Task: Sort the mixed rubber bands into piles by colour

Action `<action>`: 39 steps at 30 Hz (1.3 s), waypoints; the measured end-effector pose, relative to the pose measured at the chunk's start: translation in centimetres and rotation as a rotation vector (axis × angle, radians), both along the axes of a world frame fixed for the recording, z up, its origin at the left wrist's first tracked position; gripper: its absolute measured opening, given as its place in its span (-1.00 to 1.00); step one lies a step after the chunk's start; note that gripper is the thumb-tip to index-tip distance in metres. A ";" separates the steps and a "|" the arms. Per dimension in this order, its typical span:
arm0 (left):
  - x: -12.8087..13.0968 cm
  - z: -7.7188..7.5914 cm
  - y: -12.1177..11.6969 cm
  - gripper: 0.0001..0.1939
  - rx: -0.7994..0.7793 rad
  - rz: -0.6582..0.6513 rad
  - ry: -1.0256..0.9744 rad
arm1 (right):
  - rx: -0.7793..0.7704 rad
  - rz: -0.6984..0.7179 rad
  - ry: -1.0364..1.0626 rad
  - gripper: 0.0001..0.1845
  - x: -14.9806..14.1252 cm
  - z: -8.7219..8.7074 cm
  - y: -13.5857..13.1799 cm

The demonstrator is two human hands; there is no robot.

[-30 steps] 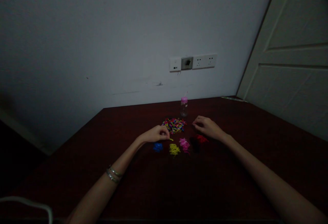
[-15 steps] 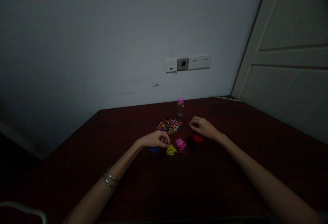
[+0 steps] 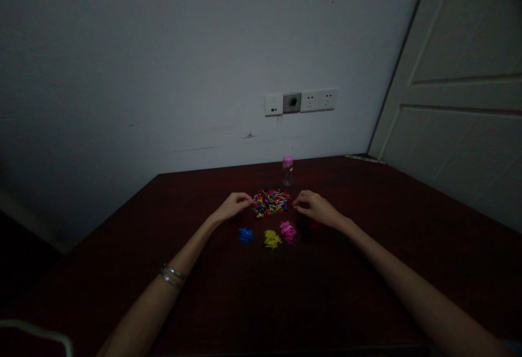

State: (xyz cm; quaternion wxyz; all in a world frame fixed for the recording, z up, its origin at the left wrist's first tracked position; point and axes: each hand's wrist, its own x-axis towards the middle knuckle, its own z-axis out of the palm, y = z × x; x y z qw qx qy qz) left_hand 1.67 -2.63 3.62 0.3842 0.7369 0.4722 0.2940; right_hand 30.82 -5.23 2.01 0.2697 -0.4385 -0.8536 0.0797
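While the left hand is resting at the left edge of the mixed pile, its thumb and fingers are pressing close together at the tips; I cannot tell whether they are pinching a band. The right hand is lying just beside the pile's right edge, its fingers curling toward the thumb, and I cannot tell whether anything is sitting between them. The mixed pile, many small bands in several colours, is spreading over the middle of the dark table, between the two hands. On its near side, smaller piles are forming a row: the blue pile is lying at the left, then the yellow pile, then the pink pile. Right of the pink, a dark pile is barely showing. Just beyond the mixed pile, a clear bottle is standing upright, wearing a pink lid. Two bracelets are circling the left forearm. Sockets are lining the far wall.
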 end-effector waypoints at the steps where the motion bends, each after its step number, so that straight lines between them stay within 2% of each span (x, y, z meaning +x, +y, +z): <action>1: -0.4 -0.2 0.4 -0.71 -0.008 0.071 -0.011 | -0.003 0.004 -0.005 -0.84 -0.3 0.0 -0.1; 4: -1.4 -1.0 1.4 -0.70 -0.052 0.197 -0.056 | -0.016 0.007 -0.024 -0.83 -1.0 0.0 -0.4; 8: -2.2 -1.9 2.2 -0.71 -0.078 0.252 -0.104 | -0.030 0.007 -0.049 -0.82 -1.4 -0.1 -0.5; 12: -2.2 -2.2 2.2 -0.73 -0.068 0.284 -0.112 | -0.048 0.029 -0.100 -0.82 -1.9 0.0 -0.4; 23: -2.6 -2.8 2.5 -0.73 -0.068 0.284 -0.107 | -0.018 0.013 -0.285 -0.83 -3.2 0.5 0.4; 39: -2.3 -2.7 2.3 -0.72 -0.067 0.267 -0.059 | 0.010 0.024 -0.265 -0.87 -3.7 0.1 0.7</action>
